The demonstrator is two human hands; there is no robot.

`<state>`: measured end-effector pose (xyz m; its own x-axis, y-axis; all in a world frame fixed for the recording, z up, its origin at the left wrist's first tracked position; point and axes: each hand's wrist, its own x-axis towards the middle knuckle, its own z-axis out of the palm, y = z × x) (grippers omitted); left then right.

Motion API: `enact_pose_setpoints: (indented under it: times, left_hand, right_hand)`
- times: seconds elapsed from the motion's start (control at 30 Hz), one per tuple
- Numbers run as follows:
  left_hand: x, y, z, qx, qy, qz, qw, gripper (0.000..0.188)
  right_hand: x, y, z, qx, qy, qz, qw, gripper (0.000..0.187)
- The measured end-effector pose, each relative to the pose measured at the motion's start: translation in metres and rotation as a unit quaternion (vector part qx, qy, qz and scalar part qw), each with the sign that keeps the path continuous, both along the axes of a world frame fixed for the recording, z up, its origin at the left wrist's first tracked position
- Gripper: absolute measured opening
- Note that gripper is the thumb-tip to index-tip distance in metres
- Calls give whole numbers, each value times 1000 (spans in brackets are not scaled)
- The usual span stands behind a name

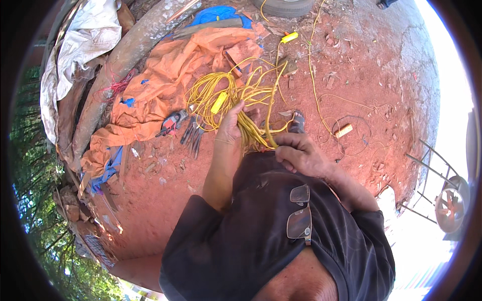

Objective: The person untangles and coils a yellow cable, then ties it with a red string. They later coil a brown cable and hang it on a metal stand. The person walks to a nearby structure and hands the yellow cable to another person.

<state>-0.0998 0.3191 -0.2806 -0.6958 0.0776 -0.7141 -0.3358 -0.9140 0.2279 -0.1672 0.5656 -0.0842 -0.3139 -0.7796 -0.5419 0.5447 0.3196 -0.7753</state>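
Hard daylight over reddish bare earth (pixel 381 65); glare burns out the frame from two to five o'clock. Fisheye bending and dark vignette ring the rim. Centre sharp; green foliage (pixel 30 165) at nine o'clock smeared.
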Motion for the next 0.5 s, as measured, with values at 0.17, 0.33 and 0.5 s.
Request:
enact_pose_setpoints:
  times: [0.17,0.33,0.5]
  left_hand:
    - [-31,35,30,59,87,-13,994,35]
    - [-50,19,52,88,149,37,984,29]
    - [-57,-5,88,99,188,78,974,23]
  right_hand:
    - [5,-10,-14,-7,185,62,981,20]
    - [10,2,-20,-7,277,64,959,23]
    - [-5,44,-39,-38,366,98,925,22]
